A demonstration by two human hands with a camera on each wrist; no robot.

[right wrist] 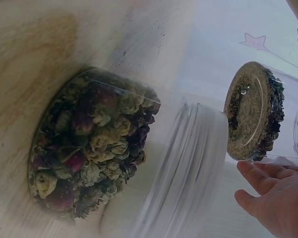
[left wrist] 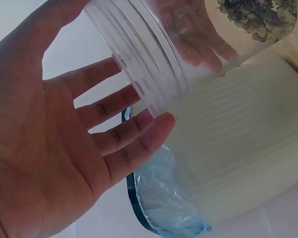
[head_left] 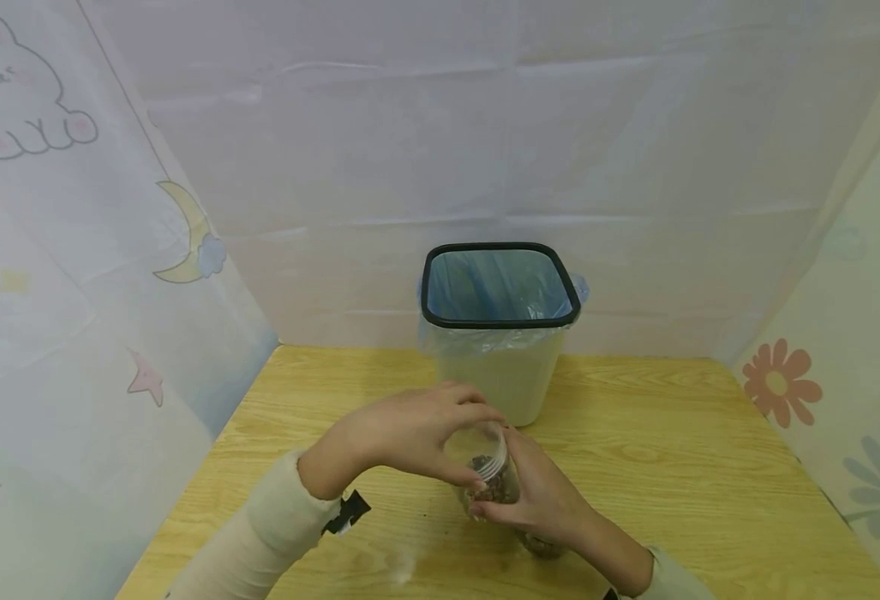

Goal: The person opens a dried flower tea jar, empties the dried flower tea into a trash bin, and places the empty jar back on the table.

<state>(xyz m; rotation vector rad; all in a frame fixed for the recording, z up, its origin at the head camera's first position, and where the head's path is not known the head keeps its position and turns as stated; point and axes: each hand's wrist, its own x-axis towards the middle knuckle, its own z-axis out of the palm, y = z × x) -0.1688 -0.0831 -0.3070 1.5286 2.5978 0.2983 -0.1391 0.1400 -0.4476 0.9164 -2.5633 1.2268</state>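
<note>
A clear jar (head_left: 491, 487) with dried flowers in its lower part is held tilted between both hands in front of the bin. My left hand (head_left: 425, 437) grips its ridged clear top (left wrist: 144, 54), thumb and fingers round the rim. The right hand (head_left: 541, 487) holds the jar's body; its fingers show through the clear wall in the left wrist view. Whether the top is a separate lid, I cannot tell. A second clear jar (right wrist: 94, 144) of dried flower buds stands on the table below the right wrist, mostly hidden by that arm in the head view.
A pale bin (head_left: 496, 375) with a black rim and blue liner (head_left: 485, 279) stands at the back of the wooden table (head_left: 635, 433). Several dark crumbs lie on the table below the held jar. Printed cloth walls enclose the back and both sides.
</note>
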